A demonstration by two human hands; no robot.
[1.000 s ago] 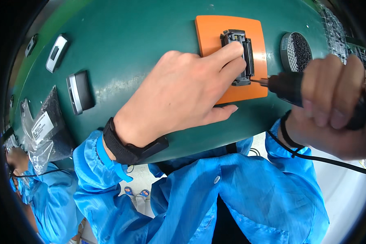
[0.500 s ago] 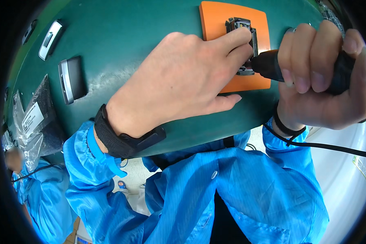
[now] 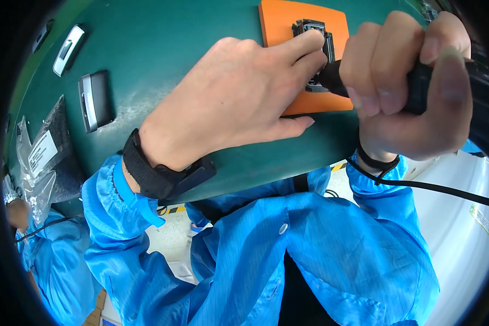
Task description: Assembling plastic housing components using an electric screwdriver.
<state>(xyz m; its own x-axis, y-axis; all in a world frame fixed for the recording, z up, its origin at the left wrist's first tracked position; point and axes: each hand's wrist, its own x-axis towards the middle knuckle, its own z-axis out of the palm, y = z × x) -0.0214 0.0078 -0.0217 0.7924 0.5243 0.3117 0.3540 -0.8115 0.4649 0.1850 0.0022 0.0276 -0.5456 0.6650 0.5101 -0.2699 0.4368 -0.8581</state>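
Note:
A small black part with a metallic inside sits on an orange block on the green table. My left hand reaches over from the left, its fingers pressing on the black part and its thumb stretched along the block's near edge. My right hand is wrapped round a black power screwdriver, held nearly level. The screwdriver's nose meets the right side of the black part. Its very tip is hidden by my left fingers.
Two black-and-silver housings, one nearer and one farther, lie at the left. Below them is a clear bag of dark parts. A black cord runs right from my right wrist. Another person's blue sleeve shows at lower left.
The orange block and both hands have shifted slightly left in view. My right hand has turned a little on the screwdriver and brought more of its body into sight.

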